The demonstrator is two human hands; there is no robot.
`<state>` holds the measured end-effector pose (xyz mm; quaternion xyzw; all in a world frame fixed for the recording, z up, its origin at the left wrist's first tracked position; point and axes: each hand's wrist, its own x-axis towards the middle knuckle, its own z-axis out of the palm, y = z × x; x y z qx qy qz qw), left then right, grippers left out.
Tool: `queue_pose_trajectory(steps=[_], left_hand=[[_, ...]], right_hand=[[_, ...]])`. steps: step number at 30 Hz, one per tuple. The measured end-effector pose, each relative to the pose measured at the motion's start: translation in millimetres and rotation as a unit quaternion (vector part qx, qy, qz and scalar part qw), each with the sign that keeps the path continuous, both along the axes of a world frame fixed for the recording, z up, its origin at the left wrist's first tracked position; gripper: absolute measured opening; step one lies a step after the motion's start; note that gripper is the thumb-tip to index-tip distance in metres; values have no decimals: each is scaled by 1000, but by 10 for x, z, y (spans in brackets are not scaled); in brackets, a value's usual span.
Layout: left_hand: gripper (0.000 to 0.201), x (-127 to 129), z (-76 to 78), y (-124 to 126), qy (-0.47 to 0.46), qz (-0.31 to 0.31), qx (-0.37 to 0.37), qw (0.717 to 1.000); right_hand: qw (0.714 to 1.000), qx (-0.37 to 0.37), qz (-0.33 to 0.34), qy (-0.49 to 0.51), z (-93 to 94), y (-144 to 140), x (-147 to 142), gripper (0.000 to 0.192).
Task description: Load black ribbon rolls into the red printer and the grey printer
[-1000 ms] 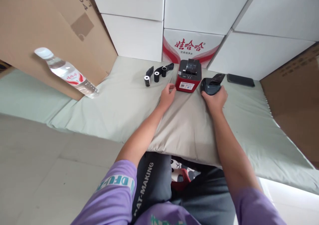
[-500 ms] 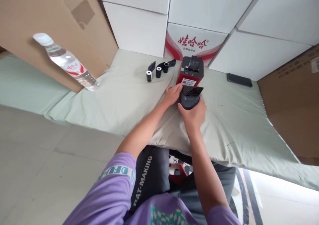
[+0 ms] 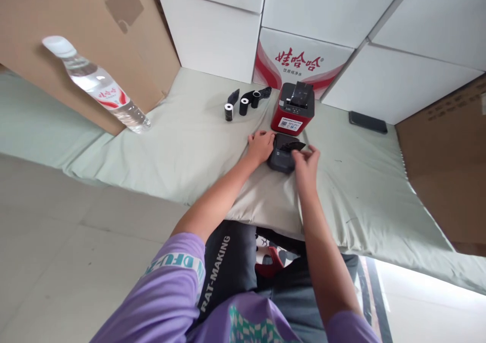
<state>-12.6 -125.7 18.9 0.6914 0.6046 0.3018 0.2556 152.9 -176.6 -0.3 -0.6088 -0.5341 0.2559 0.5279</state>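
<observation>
A small dark grey portable printer (image 3: 279, 161) sits on the cloth-covered surface, with a glossy black paper strip (image 3: 295, 146) sticking out of its top. My left hand (image 3: 260, 146) grips the printer's left side, fingertips along its upper left edge. At the printer's right, my right hand (image 3: 307, 165) pinches the strip between thumb and fingers. Directly behind stands a red and black receipt printer (image 3: 292, 125), which has a black strip rising from its top slot.
Three small paper rolls (image 3: 228, 113) with black tails stand at the back left. A large water bottle (image 3: 100, 89) lies farther left by a cardboard box (image 3: 125, 54). A black phone (image 3: 367, 122) lies at the back right, before white boxes (image 3: 212, 34). Another cardboard box (image 3: 444, 165) bounds the right.
My right hand has shifted from the small printer's front right side to its paper strip. The strip is now tilted and lower. My left hand stays at the printer's left side.
</observation>
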Motion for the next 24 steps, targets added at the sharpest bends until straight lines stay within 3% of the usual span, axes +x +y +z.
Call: queue_pose_trajectory(steps=[1, 5, 11, 17, 24], left_hand=[[46, 3, -3, -21, 7, 7, -1, 1000], [43, -8, -24, -66, 24, 9, -16, 1000], [49, -12, 35, -111, 31, -14, -52, 998], [55, -38, 74, -129, 66, -40, -65, 995], [53, -67, -89, -24, 59, -49, -47, 996]], right_hand=[[997, -10, -26, 67, 2, 119, 76, 59], [980, 22, 30, 196, -79, 524, 148, 45], [978, 53, 110, 170, -310, 650, 153, 54], [976, 52, 93, 191, -327, 661, 169, 56], [977, 55, 67, 197, -329, 683, 121, 61]])
